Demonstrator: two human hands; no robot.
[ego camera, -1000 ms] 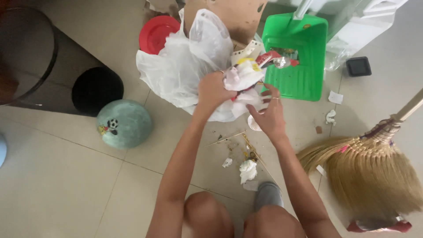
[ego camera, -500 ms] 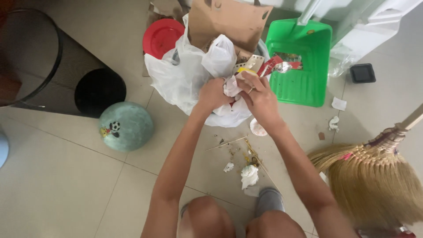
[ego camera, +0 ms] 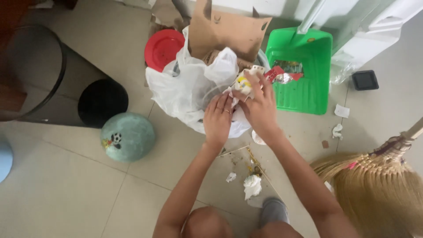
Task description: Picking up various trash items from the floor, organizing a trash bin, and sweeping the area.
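I crouch over a white plastic bag (ego camera: 183, 90) stuffed with rubbish. My right hand (ego camera: 261, 105) grips a wad of crumpled paper and wrappers (ego camera: 245, 82) at the bag's mouth. Beside it, my left hand (ego camera: 217, 120) rests on the bag's near rim, with the fingers together and hooked over the plastic. A green dustpan (ego camera: 304, 88) holding a few wrappers lies just right of the bag. Torn brown cardboard (ego camera: 229, 28) sticks up behind the bag.
A red lid (ego camera: 162, 46) lies behind the bag. At left are a black bin (ego camera: 94, 102) on its side and a green ball (ego camera: 128, 135). A straw broom (ego camera: 379, 185) is at right. A tissue (ego camera: 252, 185), thin sticks (ego camera: 233, 150), paper scraps (ego camera: 341, 110) and a small black tray (ego camera: 365, 80) litter the tiles.
My right hand rose from the floor side of the bag onto the paper wad. My left hand let the wad go and dropped to the bag's near rim.
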